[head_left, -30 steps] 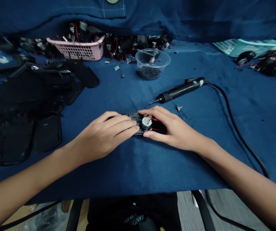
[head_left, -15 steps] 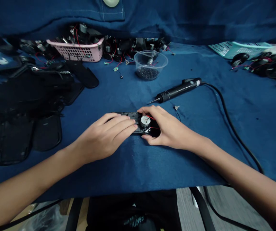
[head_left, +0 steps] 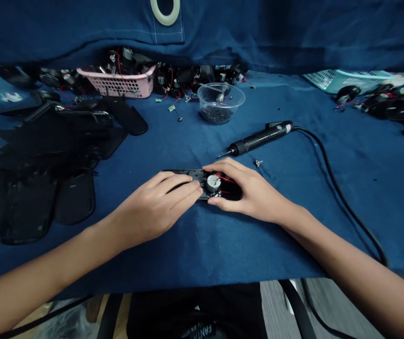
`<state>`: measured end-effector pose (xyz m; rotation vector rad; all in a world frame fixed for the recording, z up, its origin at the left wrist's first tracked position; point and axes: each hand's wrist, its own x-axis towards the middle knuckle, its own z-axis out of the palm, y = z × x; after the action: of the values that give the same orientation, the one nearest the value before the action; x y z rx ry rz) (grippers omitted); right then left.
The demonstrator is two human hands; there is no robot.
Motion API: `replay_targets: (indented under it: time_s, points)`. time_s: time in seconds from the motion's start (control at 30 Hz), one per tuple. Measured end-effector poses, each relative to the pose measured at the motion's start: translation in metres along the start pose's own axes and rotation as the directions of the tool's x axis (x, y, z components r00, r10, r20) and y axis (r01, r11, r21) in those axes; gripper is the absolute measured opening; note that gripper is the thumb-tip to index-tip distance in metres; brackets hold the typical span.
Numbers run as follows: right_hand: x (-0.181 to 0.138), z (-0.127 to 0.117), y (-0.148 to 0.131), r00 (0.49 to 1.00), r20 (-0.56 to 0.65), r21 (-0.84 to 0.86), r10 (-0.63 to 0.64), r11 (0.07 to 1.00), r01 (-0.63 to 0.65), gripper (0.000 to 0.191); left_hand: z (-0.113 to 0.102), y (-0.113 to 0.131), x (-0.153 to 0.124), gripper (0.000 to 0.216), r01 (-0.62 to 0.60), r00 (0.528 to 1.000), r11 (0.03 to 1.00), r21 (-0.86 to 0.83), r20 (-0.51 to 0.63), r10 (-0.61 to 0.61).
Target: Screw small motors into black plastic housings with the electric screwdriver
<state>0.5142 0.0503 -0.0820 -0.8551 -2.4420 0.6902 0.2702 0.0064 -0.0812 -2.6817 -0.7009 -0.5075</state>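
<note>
Black housing gripped flat near middle of blue cloth. Left hand closed over 1 end, fingers laid across; right hand curled around other end, fingers and thumb either side of silver disc, clear of red wires. Electric screwdriver just beyond.

Left hand palm down, fingers together and extended; right hand arched, fingers curled inward, thumb low; left forearm and right forearm bare, angled inward across the near edge of the blue cloth.
</note>
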Motion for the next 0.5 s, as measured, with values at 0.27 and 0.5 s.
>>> replay_targets:
  time_s: [0.27, 0.5]
  points:
    - [0.0002, -0.0022, 0.0003, 1.0, -0.003, -0.014, 0.001, 1.0, -0.001, 0.055, 0.0046, -0.0004, -0.0049, 0.033, 0.001, 1.0, 0.999, 0.054, -0.009, 0.0]
    - [-0.0014, -0.0026, -0.0008, 1.0, 0.005, -0.011, 0.022, 1.0, -0.021, 0.057, 0.0046, -0.0001, -0.0022, 0.031, -0.011, 1.0, 0.998, 0.054, 0.005, 0.01]
